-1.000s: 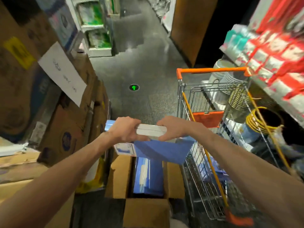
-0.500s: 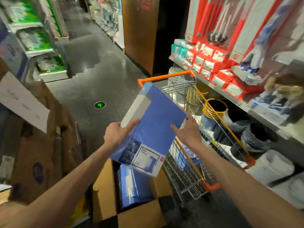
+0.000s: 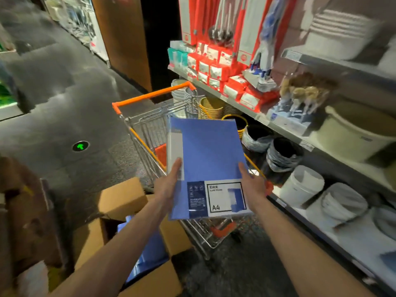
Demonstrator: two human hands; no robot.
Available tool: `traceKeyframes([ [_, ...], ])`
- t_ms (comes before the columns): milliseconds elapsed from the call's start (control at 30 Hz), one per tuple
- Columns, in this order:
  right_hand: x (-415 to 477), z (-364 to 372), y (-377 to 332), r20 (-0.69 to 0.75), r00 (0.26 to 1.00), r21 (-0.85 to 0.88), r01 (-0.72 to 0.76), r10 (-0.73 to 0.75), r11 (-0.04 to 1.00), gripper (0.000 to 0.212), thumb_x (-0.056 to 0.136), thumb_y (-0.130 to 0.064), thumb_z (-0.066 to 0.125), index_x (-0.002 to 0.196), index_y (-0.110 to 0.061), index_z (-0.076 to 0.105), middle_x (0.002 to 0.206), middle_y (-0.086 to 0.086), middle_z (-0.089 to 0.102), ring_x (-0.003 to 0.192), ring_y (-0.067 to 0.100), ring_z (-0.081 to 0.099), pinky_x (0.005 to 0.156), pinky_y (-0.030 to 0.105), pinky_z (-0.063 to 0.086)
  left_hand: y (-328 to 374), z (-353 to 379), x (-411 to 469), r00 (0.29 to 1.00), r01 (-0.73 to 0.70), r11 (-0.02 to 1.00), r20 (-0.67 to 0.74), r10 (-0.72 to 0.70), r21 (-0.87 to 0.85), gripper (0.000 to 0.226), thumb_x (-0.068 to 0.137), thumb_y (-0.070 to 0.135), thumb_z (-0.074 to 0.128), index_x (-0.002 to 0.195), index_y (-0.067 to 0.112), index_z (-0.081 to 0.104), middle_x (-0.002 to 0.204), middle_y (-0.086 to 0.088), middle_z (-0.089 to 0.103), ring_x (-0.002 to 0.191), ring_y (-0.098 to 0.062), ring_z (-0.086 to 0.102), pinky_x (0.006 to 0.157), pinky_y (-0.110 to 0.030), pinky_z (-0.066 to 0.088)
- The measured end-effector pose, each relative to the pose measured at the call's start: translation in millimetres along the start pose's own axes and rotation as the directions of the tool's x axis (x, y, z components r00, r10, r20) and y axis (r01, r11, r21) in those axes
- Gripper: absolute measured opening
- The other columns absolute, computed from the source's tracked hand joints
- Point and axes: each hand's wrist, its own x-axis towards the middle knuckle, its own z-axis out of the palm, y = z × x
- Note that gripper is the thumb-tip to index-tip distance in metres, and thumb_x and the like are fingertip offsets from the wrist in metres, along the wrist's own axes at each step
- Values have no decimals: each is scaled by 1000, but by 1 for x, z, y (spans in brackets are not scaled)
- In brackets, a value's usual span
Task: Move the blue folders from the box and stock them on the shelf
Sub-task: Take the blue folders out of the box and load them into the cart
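A stack of blue A4 folders (image 3: 207, 159) in clear wrap is held flat and face up over the cart. My left hand (image 3: 168, 186) grips its left edge with the thumb on top. My right hand (image 3: 251, 186) grips its right edge near the label. Below my left forearm stands the open cardboard box (image 3: 126, 198), with more blue folders (image 3: 150, 254) inside it. The shelf (image 3: 285, 129) runs along the right, stocked with red packets, brushes and bins.
A wire shopping cart (image 3: 154, 125) with an orange handle stands between the box and the shelf. Black and white bins (image 3: 282, 155) line the lower shelf. Stacked cartons (image 3: 27, 221) fill the left side. A dark aisle floor with a green arrow light (image 3: 80, 146) stretches ahead.
The folder stack has been lifted out of the box, swung right and turned face up over the cart. My view has turned right toward the shelf.
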Motion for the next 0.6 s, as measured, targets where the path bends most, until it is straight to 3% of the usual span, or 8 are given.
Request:
traceKeyframes([
  [100,33,-42,11,-33,999,72,14,-11,997,36,94,-43,63,82,-9,67,78,1,66,70,18,59,63,33,40,-19,48,11,991,70,998,116,-68,-7,62,82,64,69,110,9,64,99,-14,75,89,-34,73,72,-43,58],
  [200,65,-74,18,-66,998,68,4,1,998,42,95,-41,62,67,-8,60,68,5,61,70,24,55,59,36,37,-38,88,26,968,119,986,210,-141,113,61,94,64,50,124,12,63,109,-17,74,94,-35,72,71,-41,57],
  [267,84,-85,22,-42,998,89,-41,45,995,45,93,-41,63,64,-7,59,69,7,63,70,25,56,63,38,44,-48,106,37,963,128,975,212,-166,182,63,98,64,41,126,10,60,107,-16,74,91,-34,72,75,-43,57],
  [333,101,-86,30,29,996,124,-86,83,988,50,84,-51,67,65,-5,65,79,13,72,75,26,64,73,50,55,-56,115,49,963,142,966,197,-186,216,71,95,68,45,130,8,59,110,-17,74,95,-37,72,86,-51,58],
  [400,130,-81,48,102,990,148,-109,94,983,51,67,-64,67,73,-14,75,86,14,75,82,28,70,76,58,58,-57,121,60,971,154,964,148,-188,217,72,91,69,53,128,8,61,112,-18,74,99,-38,72,86,-52,58],
  [467,156,-71,65,156,981,97,-128,112,987,58,62,-74,64,80,-20,76,90,8,77,89,30,73,80,56,58,-55,118,81,976,167,967,109,-190,191,77,85,74,56,126,9,64,114,-18,73,101,-38,72,87,-53,58],
  [533,178,-61,73,180,973,1,-145,143,989,67,63,-82,59,82,-19,72,90,3,76,90,28,73,85,51,59,-49,115,101,973,170,962,117,-197,212,90,74,88,54,126,15,68,123,-17,70,110,-39,69,100,-60,51],
  [600,190,-50,69,187,972,-27,-142,144,990,67,62,-82,61,85,-20,74,86,1,77,88,29,73,83,51,59,-45,112,125,966,190,963,141,-219,190,86,80,88,43,125,20,70,127,-15,69,116,-36,66,106,-58,46],
])
